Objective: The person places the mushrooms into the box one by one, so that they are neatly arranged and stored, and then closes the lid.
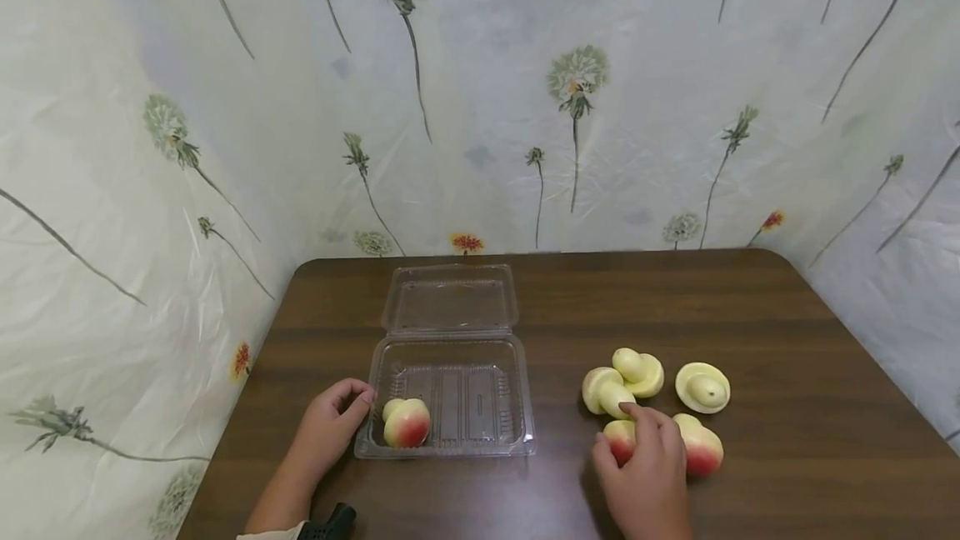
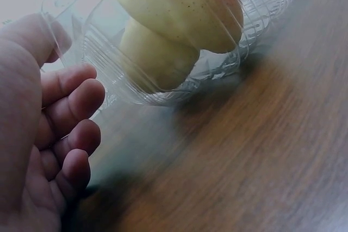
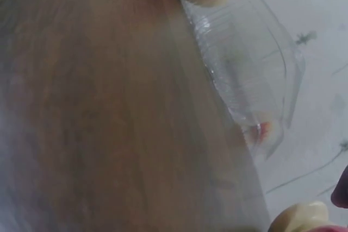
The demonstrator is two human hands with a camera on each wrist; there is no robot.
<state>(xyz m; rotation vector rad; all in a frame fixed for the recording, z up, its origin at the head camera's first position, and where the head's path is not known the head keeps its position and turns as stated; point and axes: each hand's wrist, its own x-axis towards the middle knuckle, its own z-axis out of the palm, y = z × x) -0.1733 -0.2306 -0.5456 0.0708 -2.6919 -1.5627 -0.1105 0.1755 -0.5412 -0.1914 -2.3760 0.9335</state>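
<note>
My left hand (image 1: 326,423) is at the left side of a clear plastic clamshell container (image 1: 480,450), pinching its rim between thumb and fingers. Inside, at the left front, lies a toy mushroom (image 1: 407,423) with a red-and-yellow cap; through the plastic wall the left wrist view shows this mushroom (image 2: 185,14) too. On the right, my right hand (image 1: 647,469) has its thumb and fingers around another red-capped mushroom (image 1: 619,442), partly hidden by the hand. The right wrist view catches only a fingertip (image 3: 341,191) and part of a mushroom (image 3: 304,215) at its lower corner.
Beyond my right hand lie two pale mushrooms touching, one (image 1: 600,390) and another (image 1: 643,373). An upturned mushroom (image 1: 702,387) sits farther right, with a red-capped one (image 1: 701,447) beside the hand. The container's lid (image 1: 452,298) stands open toward the flowered wall covering (image 1: 480,107).
</note>
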